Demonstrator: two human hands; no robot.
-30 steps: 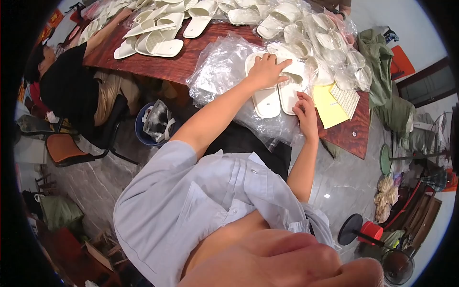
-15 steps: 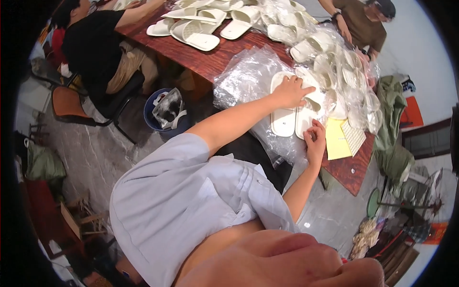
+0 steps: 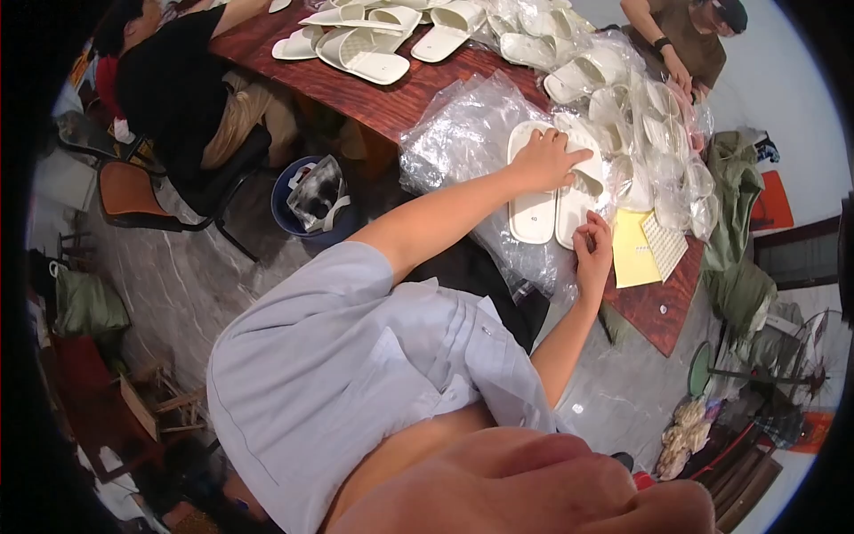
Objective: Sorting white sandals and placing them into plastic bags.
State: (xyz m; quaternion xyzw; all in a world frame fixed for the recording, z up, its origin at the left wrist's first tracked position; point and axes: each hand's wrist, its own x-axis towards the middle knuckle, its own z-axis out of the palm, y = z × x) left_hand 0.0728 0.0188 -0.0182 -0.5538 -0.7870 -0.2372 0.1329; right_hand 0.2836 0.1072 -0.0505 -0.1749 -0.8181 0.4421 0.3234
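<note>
A pair of cream-white slippers lies side by side on clear plastic bags (image 3: 454, 133) at the table's near edge. My left hand (image 3: 544, 163) rests across their upper parts, its fingers on the left slipper (image 3: 534, 221) and its thumb stretched toward the right slipper (image 3: 578, 142). The hand covers part of both straps. Close beside the right slipper's near end is my right hand (image 3: 594, 245), with loosely bent fingers and nothing visible in it. Whether its fingertips touch the slipper, I cannot tell.
Bagged slippers (image 3: 663, 129) pile up on the right of the reddish wooden table (image 3: 391, 98); loose slippers (image 3: 365, 58) lie farther left. Yellow sheets (image 3: 636, 254) lie near the table's corner. A blue bin (image 3: 289, 200) stands on the floor. Two other people are at the table.
My left hand's fingers have drawn closer together over the slippers. My right hand's fingers are bent a little more. The whole view has shifted slightly.
</note>
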